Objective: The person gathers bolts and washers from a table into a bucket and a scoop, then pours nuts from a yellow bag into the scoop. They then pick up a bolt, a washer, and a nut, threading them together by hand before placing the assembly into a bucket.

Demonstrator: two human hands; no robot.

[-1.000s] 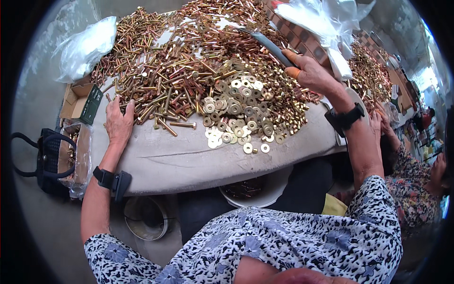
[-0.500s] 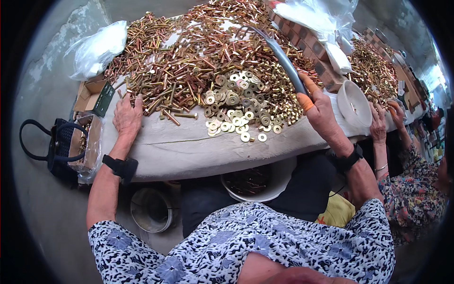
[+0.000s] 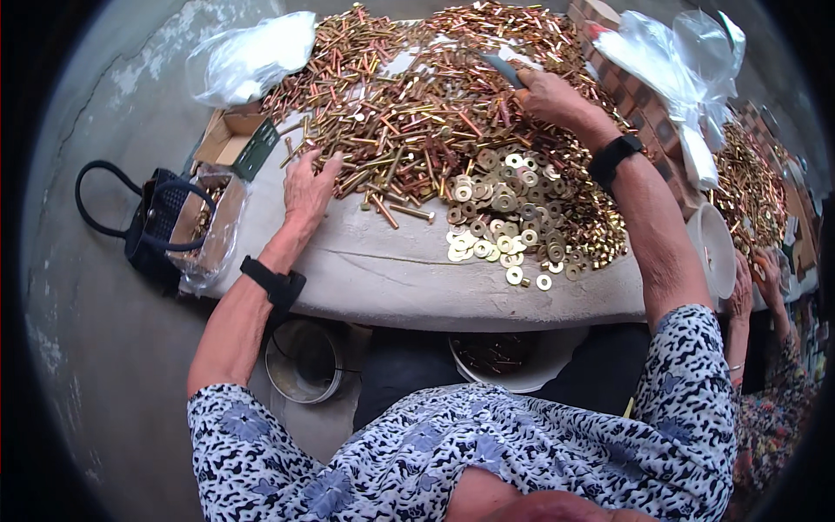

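A large heap of brass-coloured bolts [image 3: 391, 130] covers the work surface. My right hand [image 3: 557, 100] reaches far across it, wrapped round the grey handle of a hand rake [image 3: 502, 69]. The prongs of the rake are hard to make out among the bolts. At the heap's near left edge rests my left hand [image 3: 306, 193], fingers apart, nothing plainly held, by some loose bolts. Flat washers [image 3: 500, 204] lie in a pile right of centre, with small nuts [image 3: 600, 230] beside them.
An open carton [image 3: 228, 143], a dark woven bag [image 3: 156, 222] and a clear plastic bag [image 3: 261, 56] stand left. Bricks [image 3: 665, 143] edge the right, with a white tub [image 3: 711, 252] and another person's hands [image 3: 744, 283]. Two buckets [image 3: 304, 361] sit below the table edge.
My right hand has swung the rake forward and left, down into the bolts. My left hand has stayed near the heap's edge with its fingers spread. The whole view has shifted.
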